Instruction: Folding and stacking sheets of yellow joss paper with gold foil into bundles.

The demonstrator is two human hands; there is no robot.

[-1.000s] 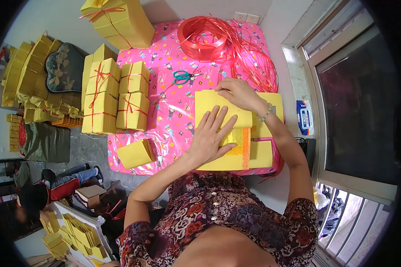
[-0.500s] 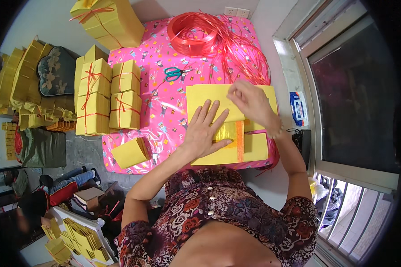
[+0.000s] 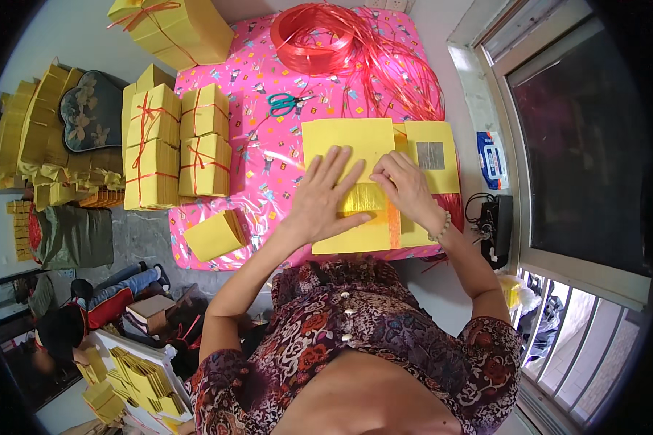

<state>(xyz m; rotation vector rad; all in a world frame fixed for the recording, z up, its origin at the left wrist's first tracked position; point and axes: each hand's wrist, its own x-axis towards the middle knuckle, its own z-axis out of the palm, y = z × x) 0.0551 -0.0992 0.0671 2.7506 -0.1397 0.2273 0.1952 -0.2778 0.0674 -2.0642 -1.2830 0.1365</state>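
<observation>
My left hand (image 3: 315, 203) lies flat with fingers spread on yellow paper (image 3: 352, 136) at the table's near edge. Under its thumb side shows a shiny gold square (image 3: 363, 199), with an orange strip (image 3: 394, 228) at its right. My right hand (image 3: 408, 190) rests at the right side of this paper, beside the gold square. Its fingers are curled together in a pinch; what they hold, if anything, is hidden. To its right lies more yellow paper (image 3: 442, 130) bearing a silver square (image 3: 430, 155).
Green-handled scissors (image 3: 281, 104) lie beyond the paper. A red ribbon coil (image 3: 290, 36) with loose strands sits at the back. Tied yellow bundles (image 3: 152, 177) and a loose yellow stack (image 3: 215, 235) stand left. Another person (image 3: 58, 330) is at lower left. A barred window (image 3: 573, 348) is at right.
My right hand has come down and toward me over the paper, uncovering the silver square. My left hand stays flat on the sheet. The whole view has shifted slightly.
</observation>
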